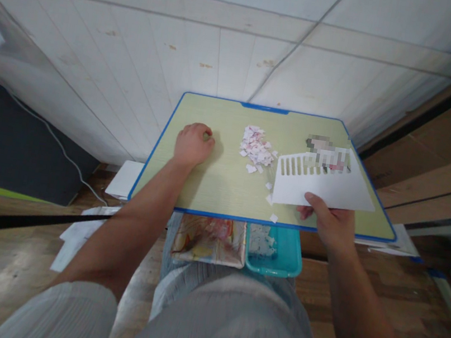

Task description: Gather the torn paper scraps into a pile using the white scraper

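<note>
The setting was an indoor room, apparently in a home. A scuffed white panelled wall (149, 56) with a trailing cable (287, 57), a wood-patterned floor (21, 257) and a small blue-edged table (216, 187) indicated this.

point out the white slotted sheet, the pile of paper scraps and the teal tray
white slotted sheet (328, 185), head view: plain area below the slots
pile of paper scraps (256, 146), head view: middle of the heap
teal tray (287, 251), head view: bare inside, right of the pale pieces
</note>
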{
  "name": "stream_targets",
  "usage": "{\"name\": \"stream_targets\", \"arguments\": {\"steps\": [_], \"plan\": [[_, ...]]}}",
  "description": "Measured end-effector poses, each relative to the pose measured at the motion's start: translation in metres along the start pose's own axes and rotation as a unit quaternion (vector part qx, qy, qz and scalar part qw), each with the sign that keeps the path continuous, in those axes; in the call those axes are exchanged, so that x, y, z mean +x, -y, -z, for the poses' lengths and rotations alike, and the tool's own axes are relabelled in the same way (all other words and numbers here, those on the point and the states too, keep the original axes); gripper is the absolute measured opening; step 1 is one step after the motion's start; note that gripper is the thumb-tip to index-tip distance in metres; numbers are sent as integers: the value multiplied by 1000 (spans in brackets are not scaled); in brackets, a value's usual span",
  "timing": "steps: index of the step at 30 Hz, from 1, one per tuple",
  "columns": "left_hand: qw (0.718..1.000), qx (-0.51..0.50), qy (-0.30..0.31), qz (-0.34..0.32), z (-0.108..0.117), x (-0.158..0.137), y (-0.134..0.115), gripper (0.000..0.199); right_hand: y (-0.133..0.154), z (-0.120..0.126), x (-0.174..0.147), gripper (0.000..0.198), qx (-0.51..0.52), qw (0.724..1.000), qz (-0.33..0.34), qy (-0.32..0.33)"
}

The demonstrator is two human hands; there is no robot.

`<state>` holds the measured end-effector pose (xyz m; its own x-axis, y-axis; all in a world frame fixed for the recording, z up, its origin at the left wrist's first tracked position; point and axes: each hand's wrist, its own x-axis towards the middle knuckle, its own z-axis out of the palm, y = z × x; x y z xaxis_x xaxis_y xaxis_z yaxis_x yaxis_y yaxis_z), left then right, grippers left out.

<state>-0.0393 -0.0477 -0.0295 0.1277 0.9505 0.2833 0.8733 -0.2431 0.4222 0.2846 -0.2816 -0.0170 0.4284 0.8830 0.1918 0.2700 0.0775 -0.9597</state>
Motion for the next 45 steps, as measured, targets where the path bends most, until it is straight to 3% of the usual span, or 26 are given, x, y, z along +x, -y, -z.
{"name": "stream_targets", "arguments": {"steps": [7, 15, 21, 26, 31, 36, 45], "plan": [[1000, 0, -7, -2, -1, 0, 0, 30, 3, 2, -2, 39, 21, 1000, 0, 10], [1000, 7, 5, 1, 1, 0, -1, 31, -10, 13, 0, 31, 59, 996, -15, 71], [1000, 6, 8, 1, 1, 0, -1, 30, -12, 11, 1, 32, 51, 997, -13, 48], [1000, 8, 2, 2, 0, 0, -1, 30, -11, 2, 3, 45, 27, 999, -3, -21], [1000, 7, 2, -1, 0, 0, 0, 31, -9, -1, 1, 50, -16, 1000, 0, 3], [1000, 7, -5, -6, -1, 0, 0, 30, -3, 3, 1, 40, -4, 999, 1, 34], [1000, 3, -7, -2, -3, 0, 1, 27, -1, 3, 1, 30, 3, 1000, 1, 25]]}}
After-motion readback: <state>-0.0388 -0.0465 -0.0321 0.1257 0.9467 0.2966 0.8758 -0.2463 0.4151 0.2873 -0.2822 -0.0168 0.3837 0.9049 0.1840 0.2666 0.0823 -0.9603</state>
